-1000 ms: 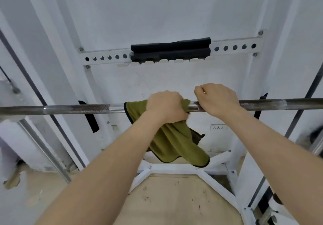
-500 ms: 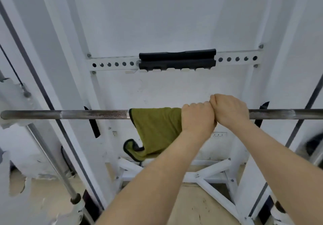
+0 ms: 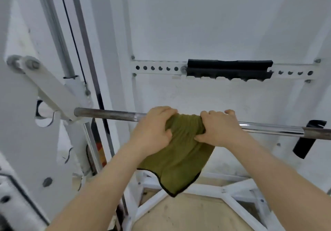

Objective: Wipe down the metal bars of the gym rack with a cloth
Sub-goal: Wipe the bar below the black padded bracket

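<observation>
An olive green cloth [image 3: 180, 157] with a black hem is draped over the horizontal metal bar [image 3: 107, 114] of the white gym rack. My left hand [image 3: 154, 132] grips the cloth's left side around the bar. My right hand [image 3: 218, 130] grips the cloth's right side on the bar, close to the left hand. The cloth bunches between the two hands and hangs down below them to a point. The bar's right part [image 3: 272, 129] is shiny chrome; its left part is dull and darker.
A white bracket arm [image 3: 52, 90] holds the bar's left end. Behind is a perforated white crossbar [image 3: 157, 67] with a black pad [image 3: 229, 69]. A black hook [image 3: 304, 141] sits under the bar at right. White floor braces [image 3: 236, 202] lie below.
Both hands and the cloth have moved left along the bar toward its left end. My right hand, earlier on the bare bar, now grips the cloth too. The view has swung left.
</observation>
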`<action>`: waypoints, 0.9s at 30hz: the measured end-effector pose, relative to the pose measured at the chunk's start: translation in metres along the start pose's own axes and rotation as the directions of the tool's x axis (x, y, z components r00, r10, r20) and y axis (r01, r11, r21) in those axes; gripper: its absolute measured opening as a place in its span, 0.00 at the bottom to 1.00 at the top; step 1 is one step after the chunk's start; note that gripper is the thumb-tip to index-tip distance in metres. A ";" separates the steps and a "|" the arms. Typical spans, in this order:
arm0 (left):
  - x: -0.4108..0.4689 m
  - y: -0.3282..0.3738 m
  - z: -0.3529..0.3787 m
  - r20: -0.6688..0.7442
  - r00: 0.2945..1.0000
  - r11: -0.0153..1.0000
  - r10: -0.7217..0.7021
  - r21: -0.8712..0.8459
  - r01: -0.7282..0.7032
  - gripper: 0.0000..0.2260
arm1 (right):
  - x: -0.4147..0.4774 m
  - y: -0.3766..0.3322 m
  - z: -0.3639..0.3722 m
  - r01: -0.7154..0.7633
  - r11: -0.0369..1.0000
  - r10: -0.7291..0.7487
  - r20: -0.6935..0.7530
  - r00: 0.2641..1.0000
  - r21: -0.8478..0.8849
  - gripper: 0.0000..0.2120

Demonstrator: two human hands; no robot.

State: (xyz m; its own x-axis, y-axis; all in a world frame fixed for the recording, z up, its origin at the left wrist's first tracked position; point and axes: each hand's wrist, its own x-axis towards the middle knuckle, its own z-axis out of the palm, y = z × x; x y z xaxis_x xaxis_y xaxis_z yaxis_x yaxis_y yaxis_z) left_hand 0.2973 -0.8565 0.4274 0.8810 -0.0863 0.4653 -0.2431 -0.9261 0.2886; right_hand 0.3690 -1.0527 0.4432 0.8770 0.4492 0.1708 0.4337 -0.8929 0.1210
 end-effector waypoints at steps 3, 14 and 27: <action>-0.028 -0.078 -0.029 -0.081 0.973 0.961 -0.216 0.159 0.227 0.33 | 0.019 -0.038 0.002 0.011 0.999 -0.013 -0.085 0.996 -0.031 0.09; -0.037 -0.118 -0.042 -0.037 0.974 0.971 -0.225 0.075 0.228 0.34 | 0.081 -0.204 -0.002 0.178 0.982 -0.160 -0.215 0.963 0.066 0.05; 0.009 0.030 0.030 0.106 0.979 0.912 0.172 0.360 -0.199 0.36 | 0.015 0.010 -0.024 -0.031 0.892 -0.097 0.258 0.961 0.450 0.19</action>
State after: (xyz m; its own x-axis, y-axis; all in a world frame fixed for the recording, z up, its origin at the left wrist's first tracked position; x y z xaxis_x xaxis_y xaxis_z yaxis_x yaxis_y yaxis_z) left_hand 0.3102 -0.8960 0.4153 0.8639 -0.2831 0.4166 -0.2513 -0.9591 -0.1307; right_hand 0.3818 -1.0537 0.4708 0.8545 0.5096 -0.1002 0.4527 -0.8254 -0.3374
